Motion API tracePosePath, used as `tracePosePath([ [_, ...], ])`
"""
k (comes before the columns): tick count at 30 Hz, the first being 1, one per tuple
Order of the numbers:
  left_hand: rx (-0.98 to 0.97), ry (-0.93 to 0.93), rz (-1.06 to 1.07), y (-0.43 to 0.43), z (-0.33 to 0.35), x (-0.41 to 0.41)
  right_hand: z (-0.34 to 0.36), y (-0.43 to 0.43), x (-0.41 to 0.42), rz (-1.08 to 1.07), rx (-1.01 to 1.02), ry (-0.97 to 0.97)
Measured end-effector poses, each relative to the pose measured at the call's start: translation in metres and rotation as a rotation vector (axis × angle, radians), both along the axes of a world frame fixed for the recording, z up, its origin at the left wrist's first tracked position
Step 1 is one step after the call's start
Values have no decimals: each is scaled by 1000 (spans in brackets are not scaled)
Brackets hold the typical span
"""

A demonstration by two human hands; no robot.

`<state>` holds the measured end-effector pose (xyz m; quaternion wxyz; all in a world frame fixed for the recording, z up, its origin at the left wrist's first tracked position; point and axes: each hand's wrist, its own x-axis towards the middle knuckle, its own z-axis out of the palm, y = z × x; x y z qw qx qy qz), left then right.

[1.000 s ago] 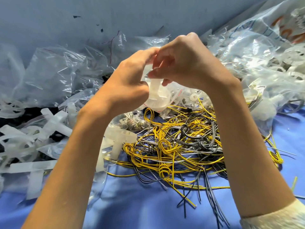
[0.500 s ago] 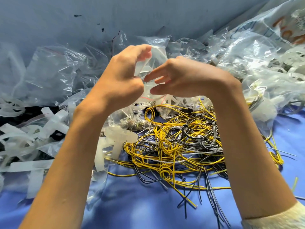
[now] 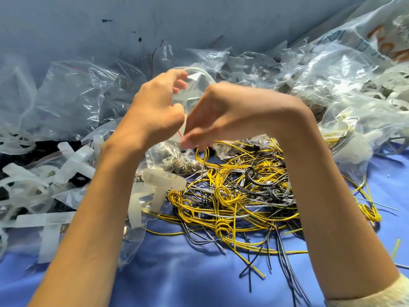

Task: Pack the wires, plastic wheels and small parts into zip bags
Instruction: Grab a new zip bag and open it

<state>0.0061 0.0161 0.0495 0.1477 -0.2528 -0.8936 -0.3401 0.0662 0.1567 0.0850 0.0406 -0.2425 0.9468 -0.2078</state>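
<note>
The fingers (image 3: 180, 84) of the left hand (image 3: 155, 109) curl in and pinch the upper edge of a small clear zip bag (image 3: 197, 85), which hangs in the air between both hands. The right hand (image 3: 223, 114) meets it from the other side, fingers bunched together low down and closed on the lower part of the same bag, where a thin red line shows; the tips there are blurred. A pale curved plastic piece shows through the bag near its top, but what it is cannot be made out.

Take the tangle of yellow and black wires (image 3: 243, 196) as the landmark. The held bag is above its far edge, raised off the surface. Just left of the wires lies a cloudy white plastic part (image 3: 162, 180) with a flat top and a stem, partly inside loose clear film. Behind the wires' left corner sits a small bag of metal bits (image 3: 177, 165). Further left of the wires spreads a heap of white plastic strips (image 3: 44, 220) and cross-shaped pieces mixed with clear bags. Behind and to the right of the wires rises a big pile of crumpled clear bags (image 3: 343, 85). The wires rest on a blue cloth (image 3: 188, 273) covering the table, and both bare forearms reach across it, the right one ending in a cream sleeve (image 3: 376, 295).
</note>
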Motion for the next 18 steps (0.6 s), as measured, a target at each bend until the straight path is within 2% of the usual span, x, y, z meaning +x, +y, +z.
tracePosePath([
  [2,-31,-20,-1,-1,-4,-3,-6,-5,0,41,56,-208],
  [3,-52,-33,3,-1,-7,-4,-10,-8,-2,58,85,-238],
  [7,-106,-50,28,-4,-12,-9,-18,-19,-9,122,173,-201],
  [12,-92,-43,52,-6,-12,-10,-28,-32,-12,178,299,-266],
  [15,-81,-50,63,-8,-12,-11,-35,-42,-14,179,392,-238],
  [18,-74,-46,66,-10,-10,-12,-41,-48,-17,144,349,-150],
])
